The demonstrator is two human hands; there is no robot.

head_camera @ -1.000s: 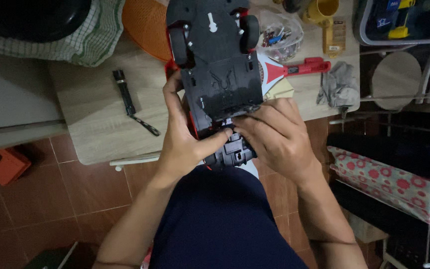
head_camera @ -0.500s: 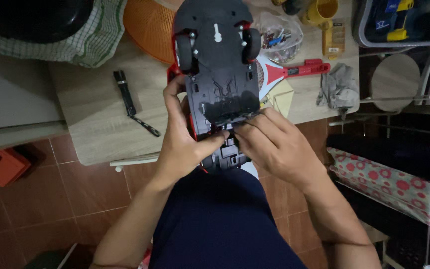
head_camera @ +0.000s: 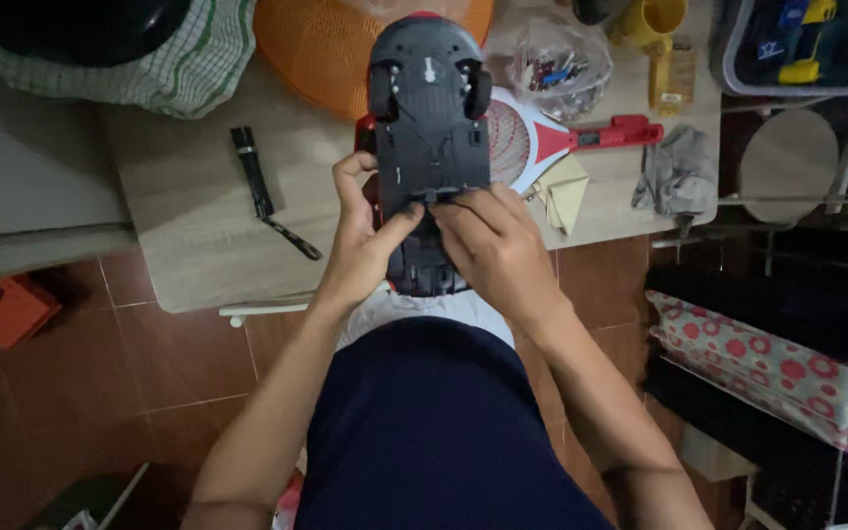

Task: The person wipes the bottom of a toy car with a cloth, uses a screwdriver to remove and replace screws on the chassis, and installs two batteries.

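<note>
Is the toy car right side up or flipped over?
Flipped over. The toy car shows its dark flat underside, with the wheels facing the camera. The left hand and the right hand hold its near end.

A: What colour is the toy car (head_camera: 429, 147)?
B: Dark grey underside, red body at the edges, black wheels.
A: And the basket (head_camera: 316, 49) behind it?
B: Orange. The cloth (head_camera: 164, 74) is white with a green check.
A: Anything else?
B: 1 black torch (head_camera: 251, 169), a yellow mug (head_camera: 652, 18), a grey rag (head_camera: 677, 177), a red-handled racket (head_camera: 581, 137), and pale fabric with red dots (head_camera: 758, 358).
</note>
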